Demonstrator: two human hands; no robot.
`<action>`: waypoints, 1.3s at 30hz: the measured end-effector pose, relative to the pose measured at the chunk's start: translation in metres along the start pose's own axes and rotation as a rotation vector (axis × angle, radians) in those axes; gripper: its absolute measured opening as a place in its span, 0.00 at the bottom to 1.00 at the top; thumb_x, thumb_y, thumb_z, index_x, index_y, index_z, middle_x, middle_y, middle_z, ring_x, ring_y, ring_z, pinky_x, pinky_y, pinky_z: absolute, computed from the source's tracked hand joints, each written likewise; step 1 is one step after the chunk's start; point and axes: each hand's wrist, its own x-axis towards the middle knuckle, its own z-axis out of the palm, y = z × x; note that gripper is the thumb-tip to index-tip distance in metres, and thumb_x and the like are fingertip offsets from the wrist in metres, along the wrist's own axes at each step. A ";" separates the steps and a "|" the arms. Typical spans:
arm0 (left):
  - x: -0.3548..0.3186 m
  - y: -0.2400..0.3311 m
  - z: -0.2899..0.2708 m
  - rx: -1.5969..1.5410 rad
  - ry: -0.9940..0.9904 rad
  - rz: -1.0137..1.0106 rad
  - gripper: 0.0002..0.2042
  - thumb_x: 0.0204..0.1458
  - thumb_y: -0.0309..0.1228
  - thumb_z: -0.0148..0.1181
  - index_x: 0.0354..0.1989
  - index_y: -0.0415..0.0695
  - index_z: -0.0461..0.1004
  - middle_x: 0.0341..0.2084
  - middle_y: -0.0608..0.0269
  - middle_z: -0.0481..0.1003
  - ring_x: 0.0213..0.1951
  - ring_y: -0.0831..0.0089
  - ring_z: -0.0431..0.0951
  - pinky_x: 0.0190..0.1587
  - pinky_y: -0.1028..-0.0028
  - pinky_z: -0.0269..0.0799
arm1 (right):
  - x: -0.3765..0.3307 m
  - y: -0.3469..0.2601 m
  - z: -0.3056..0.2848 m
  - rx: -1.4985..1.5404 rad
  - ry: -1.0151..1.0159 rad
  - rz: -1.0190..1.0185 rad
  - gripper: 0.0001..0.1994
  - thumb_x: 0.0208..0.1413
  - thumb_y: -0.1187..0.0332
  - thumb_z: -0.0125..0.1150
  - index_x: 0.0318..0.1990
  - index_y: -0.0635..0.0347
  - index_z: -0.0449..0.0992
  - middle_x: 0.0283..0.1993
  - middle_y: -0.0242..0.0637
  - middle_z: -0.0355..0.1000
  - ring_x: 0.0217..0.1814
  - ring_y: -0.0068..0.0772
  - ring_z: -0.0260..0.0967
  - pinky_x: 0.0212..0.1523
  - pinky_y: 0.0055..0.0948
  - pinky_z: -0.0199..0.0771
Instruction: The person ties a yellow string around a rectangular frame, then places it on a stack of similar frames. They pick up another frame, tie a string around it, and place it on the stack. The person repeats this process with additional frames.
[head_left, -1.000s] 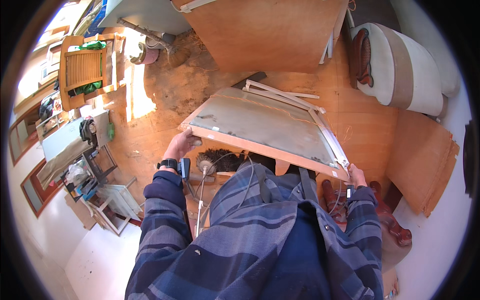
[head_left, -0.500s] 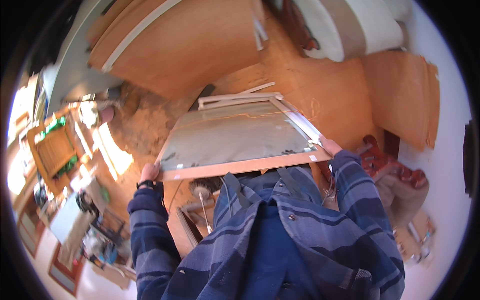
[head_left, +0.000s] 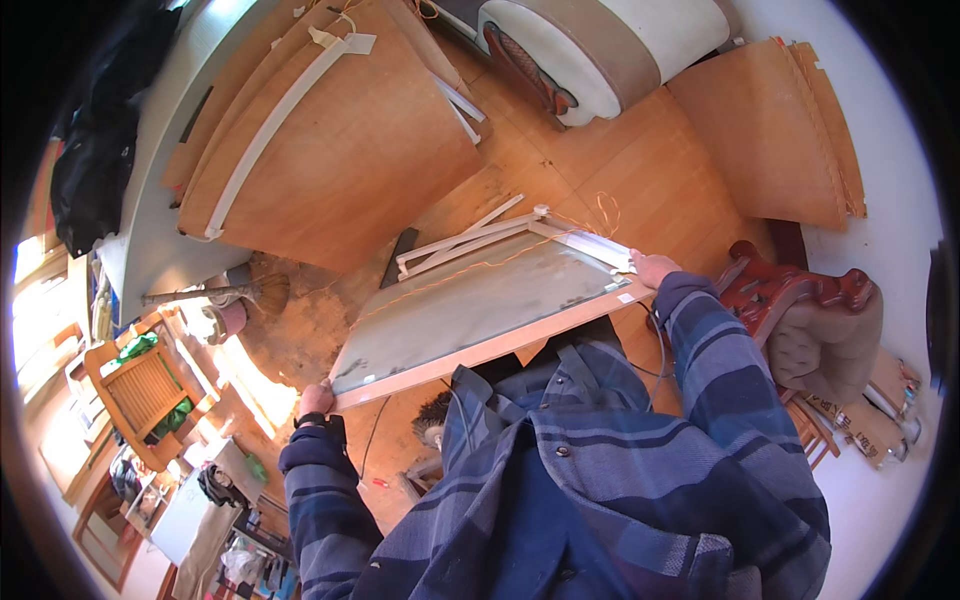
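In front of my body I hold a large flat glass panel (head_left: pixel 470 295) with a pale wooden edge strip (head_left: pixel 490 347) along its near side. My left hand (head_left: pixel 316 398) is closed on the near left corner. My right hand (head_left: pixel 655 269) grips the near right corner, close to a white strip (head_left: pixel 597 245) running along the right side. A thin orange cord (head_left: pixel 440 283) trails across the glass. Pale narrow bars (head_left: pixel 465 243) lie along the far edge. The undersides of both grips are hidden.
Large brown boards (head_left: pixel 340 140) lean at the far left, with more boards (head_left: pixel 765 130) at the far right. A rolled white-and-tan upholstered piece (head_left: pixel 610 55) is at the back. A red carved chair (head_left: pixel 790 290) stands at my right. Leftward are a broom (head_left: pixel 268 294) and a wooden chair (head_left: pixel 140 395).
The panel has turned: its left end has come nearer to me with my left hand, and its right end sits slightly farther away. The view has shifted too. Both hands keep their hold.
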 end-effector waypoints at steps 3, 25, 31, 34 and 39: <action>-0.025 0.014 -0.005 -0.070 0.042 -0.025 0.23 0.68 0.43 0.38 0.46 0.41 0.79 0.39 0.34 0.79 0.46 0.38 0.79 0.50 0.45 0.72 | -0.006 0.031 0.000 0.018 0.029 0.009 0.40 0.70 0.40 0.28 0.57 0.72 0.75 0.64 0.63 0.68 0.69 0.59 0.64 0.68 0.47 0.60; -0.031 0.336 -0.196 0.475 0.080 0.324 0.19 0.69 0.38 0.39 0.54 0.46 0.76 0.41 0.37 0.80 0.45 0.42 0.81 0.48 0.48 0.75 | -0.029 0.390 0.025 0.339 0.021 0.226 0.42 0.66 0.34 0.31 0.58 0.65 0.76 0.63 0.59 0.69 0.68 0.56 0.66 0.69 0.46 0.61; -0.018 0.431 -0.224 0.603 0.088 0.492 0.18 0.67 0.39 0.40 0.52 0.44 0.75 0.37 0.34 0.79 0.42 0.39 0.81 0.46 0.46 0.75 | -0.010 0.459 -0.042 0.307 0.094 0.211 0.41 0.66 0.34 0.32 0.56 0.64 0.78 0.60 0.57 0.73 0.65 0.57 0.69 0.66 0.49 0.65; -0.024 0.474 -0.233 0.392 0.092 0.440 0.20 0.68 0.41 0.40 0.52 0.41 0.75 0.36 0.33 0.79 0.43 0.38 0.80 0.47 0.45 0.74 | -0.006 0.478 -0.087 0.306 0.170 0.247 0.40 0.66 0.35 0.32 0.55 0.63 0.79 0.59 0.56 0.73 0.64 0.57 0.69 0.65 0.49 0.66; -0.033 0.539 -0.249 0.152 0.074 0.273 0.25 0.69 0.45 0.37 0.50 0.39 0.77 0.39 0.29 0.78 0.48 0.36 0.78 0.54 0.45 0.70 | 0.029 0.500 -0.177 0.245 0.164 0.250 0.39 0.66 0.35 0.34 0.57 0.62 0.78 0.61 0.56 0.72 0.66 0.56 0.68 0.66 0.49 0.65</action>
